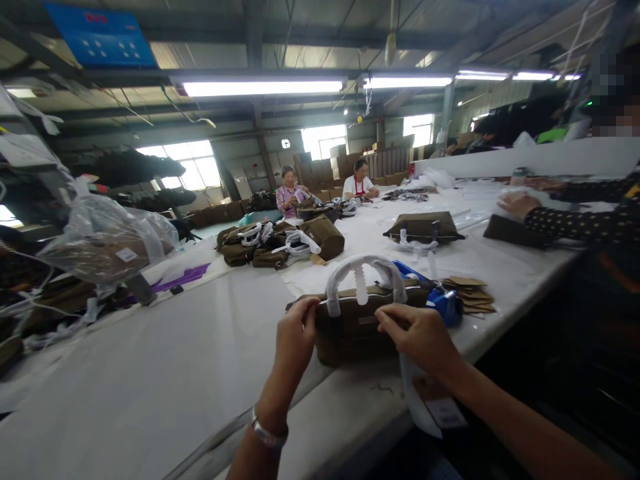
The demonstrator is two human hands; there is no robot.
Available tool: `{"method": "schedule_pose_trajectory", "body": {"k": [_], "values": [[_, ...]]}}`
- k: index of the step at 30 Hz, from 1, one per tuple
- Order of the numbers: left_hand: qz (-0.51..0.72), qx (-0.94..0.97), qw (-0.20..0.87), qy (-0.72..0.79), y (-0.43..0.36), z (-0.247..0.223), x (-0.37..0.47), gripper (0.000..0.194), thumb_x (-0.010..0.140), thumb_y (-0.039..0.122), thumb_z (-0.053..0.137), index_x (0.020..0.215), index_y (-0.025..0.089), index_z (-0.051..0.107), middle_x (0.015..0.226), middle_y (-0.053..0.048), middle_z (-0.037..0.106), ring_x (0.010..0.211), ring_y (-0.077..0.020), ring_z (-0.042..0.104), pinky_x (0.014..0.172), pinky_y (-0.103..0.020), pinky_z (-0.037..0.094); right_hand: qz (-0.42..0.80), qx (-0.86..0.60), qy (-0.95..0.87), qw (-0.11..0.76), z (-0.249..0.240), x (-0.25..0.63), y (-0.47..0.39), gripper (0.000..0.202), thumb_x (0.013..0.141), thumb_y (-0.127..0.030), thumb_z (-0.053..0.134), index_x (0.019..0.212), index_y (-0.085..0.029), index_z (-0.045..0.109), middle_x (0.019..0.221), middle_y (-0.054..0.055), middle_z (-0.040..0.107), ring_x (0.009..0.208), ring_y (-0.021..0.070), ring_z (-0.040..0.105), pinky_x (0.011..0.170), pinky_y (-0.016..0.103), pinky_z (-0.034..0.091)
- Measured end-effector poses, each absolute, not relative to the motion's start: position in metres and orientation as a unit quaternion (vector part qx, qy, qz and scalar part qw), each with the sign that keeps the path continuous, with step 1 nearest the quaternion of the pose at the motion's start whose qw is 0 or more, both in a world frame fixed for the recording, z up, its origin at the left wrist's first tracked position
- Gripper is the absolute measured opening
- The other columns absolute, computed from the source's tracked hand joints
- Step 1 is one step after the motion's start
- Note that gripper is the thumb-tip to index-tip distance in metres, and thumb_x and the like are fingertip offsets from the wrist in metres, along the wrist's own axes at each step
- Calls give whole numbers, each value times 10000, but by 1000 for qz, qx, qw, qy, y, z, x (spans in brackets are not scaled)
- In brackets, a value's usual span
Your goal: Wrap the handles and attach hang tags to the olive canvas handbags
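Note:
An olive-brown handbag [350,341] stands upright in front of me near the table edge. White wrapping covers its arched handles [332,283]. My left hand [296,337] pinches the bag's top edge at its left end. With thumb and fingertips closed, my right hand [417,333] grips the front near the top edge, just right of a small label plate [369,321]. Whatever fine part lies between those fingertips is too small to make out. A white-wrapped strap with a paper tag [445,412] hangs below my right hand, over the table's edge.
Behind the bag lie a blue object [447,303] and stacked brown paper pieces [470,295]. More bags [320,237] are piled farther back; another bag [425,227] sits right of them. A co-worker's sleeve [575,223] reaches in from the right. A plastic-wrapped bag [110,233] stands left.

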State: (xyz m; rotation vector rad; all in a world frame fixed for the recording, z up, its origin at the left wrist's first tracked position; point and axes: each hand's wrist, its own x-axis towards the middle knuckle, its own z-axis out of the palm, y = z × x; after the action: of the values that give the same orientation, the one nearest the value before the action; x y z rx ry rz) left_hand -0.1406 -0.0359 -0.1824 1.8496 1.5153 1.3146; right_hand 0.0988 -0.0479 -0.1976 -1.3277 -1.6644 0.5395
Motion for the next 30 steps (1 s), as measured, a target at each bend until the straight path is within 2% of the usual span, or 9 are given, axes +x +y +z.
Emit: {"method": "schedule_pose_trajectory", "body": {"k": [3,6,11,14,18,23,25,27,30], "values": [[431,699,249,514,-5,-177,-143,337,892,260,500,1076,178,770,880,-56,784,685,-180,709,643,-275,588,141,-544,-713,419,-190,76,-25,291,891,-348,547,752,-214,765,762,77,775,733,239,717,710,314,503],[395,736,250,489,4,-172,-143,379,875,260,502,1124,179,775,787,-25,769,543,-145,628,511,-229,517,158,-538,-722,406,-186,57,-11,253,858,-307,585,742,-195,780,709,93,763,711,242,713,689,309,496],[351,796,204,449,-2,-164,-144,329,887,213,519,1058,256,796,905,-18,788,834,-204,703,763,-266,532,218,-474,-752,402,-184,46,-4,253,872,-234,559,862,-223,811,694,20,759,703,194,709,683,268,501],[345,804,171,454,-6,-163,-147,299,928,255,511,1013,261,798,970,-51,782,885,-228,706,823,-298,516,247,-461,-748,408,-185,48,-4,265,899,-242,544,858,-205,804,729,16,761,622,165,680,648,261,500],[359,779,89,506,-13,-168,-158,289,956,330,519,1039,289,792,1028,-44,780,902,-240,725,811,-314,515,280,-457,-737,413,-189,55,-13,284,912,-276,572,1090,-205,781,816,23,781,661,176,709,676,272,529],[469,698,29,540,-30,-173,-173,289,920,465,598,965,258,795,957,-33,787,745,-198,713,733,-283,541,307,-443,-730,421,-198,66,-36,188,830,-247,674,976,-246,793,973,32,800,962,245,741,897,344,540],[501,668,26,550,-39,-173,-175,312,897,509,631,935,248,797,927,-31,783,670,-172,675,665,-266,531,324,-430,-727,425,-202,68,-45,325,812,-212,684,1122,-269,762,1012,17,796,1000,239,733,936,355,532],[531,633,36,562,-46,-173,-174,336,862,545,672,898,236,796,899,-32,776,654,-162,654,620,-252,515,337,-431,-715,435,-206,68,-50,466,819,-204,679,1279,-274,685,1042,14,787,1000,225,730,934,351,533],[574,572,94,578,-50,-177,-170,378,796,567,747,908,208,791,818,-28,754,629,-153,628,584,-241,503,340,-452,-678,469,-212,66,-53,390,874,-279,645,1263,-244,652,973,21,769,910,214,727,831,332,552]]}}
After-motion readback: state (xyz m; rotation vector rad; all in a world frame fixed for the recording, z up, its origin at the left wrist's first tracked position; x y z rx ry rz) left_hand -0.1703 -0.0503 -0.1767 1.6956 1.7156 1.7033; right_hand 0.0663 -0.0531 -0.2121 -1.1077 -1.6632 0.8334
